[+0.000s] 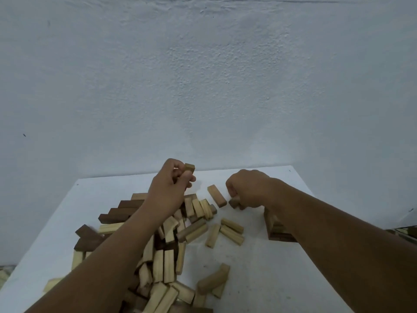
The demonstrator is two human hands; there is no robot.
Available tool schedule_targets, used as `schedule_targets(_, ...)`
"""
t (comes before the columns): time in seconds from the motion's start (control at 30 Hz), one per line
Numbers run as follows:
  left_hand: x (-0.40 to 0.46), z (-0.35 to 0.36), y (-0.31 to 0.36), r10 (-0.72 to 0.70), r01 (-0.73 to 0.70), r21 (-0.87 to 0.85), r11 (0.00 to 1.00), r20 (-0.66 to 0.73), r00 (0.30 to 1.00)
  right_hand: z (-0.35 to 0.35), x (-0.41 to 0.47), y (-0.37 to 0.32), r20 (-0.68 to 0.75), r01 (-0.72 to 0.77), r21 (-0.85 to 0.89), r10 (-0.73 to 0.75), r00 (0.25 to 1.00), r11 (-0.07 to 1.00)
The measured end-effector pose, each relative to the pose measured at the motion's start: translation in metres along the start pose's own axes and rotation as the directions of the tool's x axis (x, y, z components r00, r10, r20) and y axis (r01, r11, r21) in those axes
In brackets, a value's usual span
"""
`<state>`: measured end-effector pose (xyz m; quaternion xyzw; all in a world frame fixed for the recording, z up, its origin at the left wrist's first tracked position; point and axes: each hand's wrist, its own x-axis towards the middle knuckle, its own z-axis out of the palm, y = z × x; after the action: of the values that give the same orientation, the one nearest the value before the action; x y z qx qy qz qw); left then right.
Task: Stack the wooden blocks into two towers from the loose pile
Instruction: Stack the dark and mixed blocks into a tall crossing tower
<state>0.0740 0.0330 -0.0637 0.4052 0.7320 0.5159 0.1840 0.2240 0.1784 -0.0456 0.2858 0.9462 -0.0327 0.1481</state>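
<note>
Wooden blocks are lying in a loose pile [167, 249] under the left forearm, pale and dark pieces jumbled across the white table [259, 279]. The left hand [171, 186] is hanging above the pile's far edge with fingers curled tight, pinching a pale block [189, 170] that is poking up past the fingertips. The right hand [247, 188] is sitting low on the table, fingers curled under and gripping a dark block [234, 203] at its end. Just left of those fingers, a lone pale block [217, 196] is lying flat. Behind the right wrist, a short stacked tower [274, 227] is standing, partly hidden by the arm.
</note>
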Motion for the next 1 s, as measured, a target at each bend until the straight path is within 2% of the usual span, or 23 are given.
schedule_targets(0.1,-0.008,-0.010,0.004,-0.022,0.021,-0.042,0.999,-0.011,1.000,-0.011,-0.001,-0.004,-0.080,0.024,0.172,-0.010,0.997,0.985)
schedule_targets(0.2,-0.019,-0.013,0.007,-0.067,0.066,-0.125,0.990,-0.009,0.998,-0.013,0.002,-0.019,-0.205,0.096,0.422,-0.009,0.979,0.901)
schedule_targets(0.27,-0.026,-0.013,0.008,-0.076,0.074,-0.143,0.987,-0.014,0.997,-0.006,0.008,-0.031,-0.252,0.107,0.504,0.028,0.967,0.857)
schedule_targets(0.33,-0.032,-0.014,0.009,-0.082,0.078,-0.142,0.987,-0.023,0.996,0.004,0.016,-0.039,-0.256,0.040,0.497,0.103,0.961,0.867)
schedule_targets(0.43,-0.040,-0.017,0.007,-0.112,0.106,-0.197,0.975,-0.020,0.994,0.023,0.026,-0.044,-0.207,-0.076,0.314,0.147,0.967,0.946)
schedule_targets(0.47,-0.043,-0.018,0.007,-0.116,0.110,-0.203,0.973,-0.019,0.993,0.027,0.028,-0.044,-0.196,-0.091,0.310,0.157,0.968,0.946)
schedule_targets(0.57,-0.050,-0.018,0.006,-0.123,0.118,-0.215,0.969,-0.009,0.992,0.031,0.027,-0.046,-0.199,-0.115,0.451,0.226,0.954,0.885)
schedule_targets(0.7,-0.061,-0.010,0.010,-0.155,0.161,-0.305,0.939,0.044,0.987,0.024,-0.003,-0.055,-0.314,-0.042,0.661,0.327,0.891,0.749)
schedule_targets(0.83,-0.079,0.004,0.023,-0.103,0.120,-0.315,0.941,0.069,0.992,0.028,-0.056,-0.062,-0.424,0.026,0.682,0.366,0.828,0.731)
schedule_targets(0.9,-0.088,0.014,0.030,-0.087,0.100,-0.312,0.945,0.054,0.995,0.034,-0.087,-0.059,-0.407,0.004,0.686,0.379,0.831,0.728)
schedule_targets(1.0,-0.103,0.032,0.037,-0.067,0.101,-0.283,0.954,0.125,0.990,0.054,-0.129,-0.045,-0.326,-0.079,0.702,0.417,0.848,0.708)
